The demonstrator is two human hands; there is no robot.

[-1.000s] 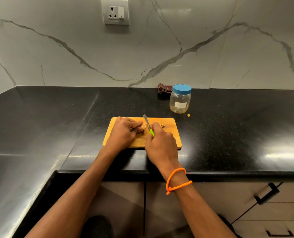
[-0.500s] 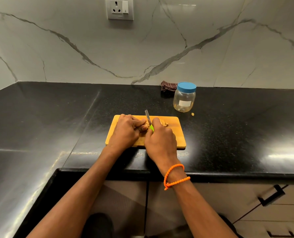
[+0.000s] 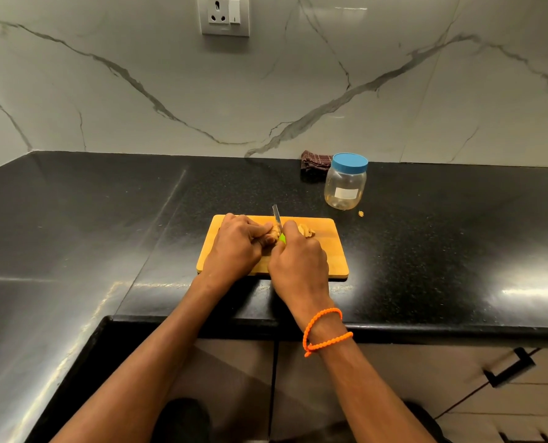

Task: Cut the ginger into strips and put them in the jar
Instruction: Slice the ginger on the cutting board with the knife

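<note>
We note the ginger [image 3: 274, 233] on the board [image 3: 327, 251], toward its far edge near the middle: a knobbly, pale tan-yellow piece, mostly covered by our fingers, so its full outline cannot be read. Left hand [image 3: 234, 247] lies over it with fingers curled, pinning the piece against the board; grip holding the ginger. Right hand [image 3: 299, 263] is wrapped round the green handle of the knife [image 3: 276, 215], with only a sliver of green showing by the thumb; grip holding the knife. The blade points away from us, slightly tilted, and meets the ginger just right of the left fingertips; its tip reaches past the far edge of the board. Just right of the blade lie cut pieces [image 3: 306, 231], light beige with flat, irregular faces, bunched together; whether they are strips we cannot tell. The jar [image 3: 345, 183] stands upright on the black bench [image 3: 106, 219] beyond the board's far right corner, apart from it, clear-walled with a white label and its blue lid on. A small tan scrap [image 3: 360, 213] lies on the bench just beside the jar's base. A dark cloth [image 3: 314, 161] sits behind the jar against the wall.
</note>
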